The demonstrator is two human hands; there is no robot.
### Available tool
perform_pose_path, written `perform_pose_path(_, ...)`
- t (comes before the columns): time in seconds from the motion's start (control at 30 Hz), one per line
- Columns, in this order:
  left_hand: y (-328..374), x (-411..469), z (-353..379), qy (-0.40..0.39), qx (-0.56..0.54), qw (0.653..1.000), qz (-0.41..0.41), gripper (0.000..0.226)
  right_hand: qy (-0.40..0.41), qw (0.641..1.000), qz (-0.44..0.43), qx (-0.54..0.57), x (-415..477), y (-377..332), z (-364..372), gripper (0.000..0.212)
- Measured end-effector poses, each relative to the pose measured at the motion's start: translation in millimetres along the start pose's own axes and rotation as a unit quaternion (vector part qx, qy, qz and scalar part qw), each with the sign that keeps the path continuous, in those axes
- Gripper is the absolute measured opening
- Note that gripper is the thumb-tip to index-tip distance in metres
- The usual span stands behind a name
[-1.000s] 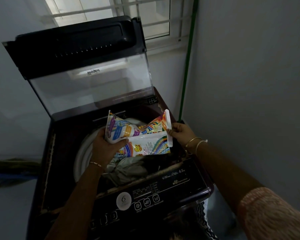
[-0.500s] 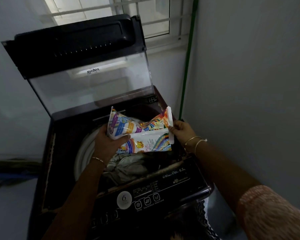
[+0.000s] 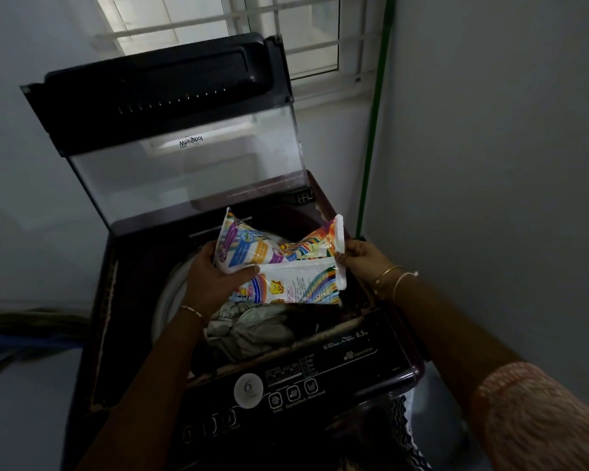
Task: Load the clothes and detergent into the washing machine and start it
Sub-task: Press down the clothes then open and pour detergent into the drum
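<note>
While the multicoloured plastic detergent pouch is held above the drum opening of the dark top-loading washing machine, you have both hands committed to it. Your left hand grips the fuller left end, with the thumb curled across the front of the pack. Your right hand pinches the white sealed edge at the right end between thumb and fingertips. The pouch sags in the middle and hangs just over the crumpled grey and dark clothes already lying in the drum. The clear-panelled lid stands raised behind the pouch.

Whether the pouch is already torn open cannot be determined from this view; judge the step in hand as opening or tipping it.

Observe the following hazards:

1. A sudden tear at the pinched edge may release too much detergent in one place, since the pack is folded and its weight sits at the left end.
2. Detergent may land on the machine's top rim, or on the black control panel nearest you, if the opening faces away from the drum.
3. The pinch on the slick sealed strip is narrow; a slip would drop that end into the laundry.
4. Poor lighting makes the pour hard to monitor.
</note>
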State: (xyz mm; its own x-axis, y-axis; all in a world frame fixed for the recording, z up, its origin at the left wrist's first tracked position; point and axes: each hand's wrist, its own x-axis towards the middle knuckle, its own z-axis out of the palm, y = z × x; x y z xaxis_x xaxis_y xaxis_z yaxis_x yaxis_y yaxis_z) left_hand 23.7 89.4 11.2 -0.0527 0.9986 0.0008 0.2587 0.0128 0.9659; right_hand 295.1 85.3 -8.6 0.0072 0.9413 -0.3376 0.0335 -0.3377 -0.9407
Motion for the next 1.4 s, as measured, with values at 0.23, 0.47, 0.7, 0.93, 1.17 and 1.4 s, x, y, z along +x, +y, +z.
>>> perform_pose_path(0.23,-1.1,5.5,-2.4,-0.004,0.001,1.0,-0.011,0.053,0.032,0.999,-0.014,0.025,-1.2,2.7,4.1,0.028)
perform_pose_path(0.47,-3.6,16.2,-2.0,0.004,0.005,1.0,-0.013,0.055,0.073,0.996,-0.039,-0.011,-1.1,1.6,9.3,0.032)
perform_pose_path(0.7,-4.2,20.1,3.4,0.004,-0.024,0.999,-0.029,0.043,0.091,0.996,-0.006,0.016,4.3,-5.1,12.3,0.03)
perform_pose_path(0.93,-20.7,17.5,-0.5,0.024,-0.091,0.994,-0.058,0.044,0.072,0.996,0.035,-0.036,15.3,-33.8,17.6,0.027)
perform_pose_path(1.17,-41.6,11.7,-4.8,0.034,-0.157,0.979,-0.126,0.032,0.03,0.986,0.041,-0.161,17.1,-56.6,23.5,0.028)
perform_pose_path(1.4,-59.1,2.5,-5.8,0.028,-0.227,0.957,-0.181,0.025,0.014,0.976,0.055,-0.21,11.6,-72.7,35.9,0.028)
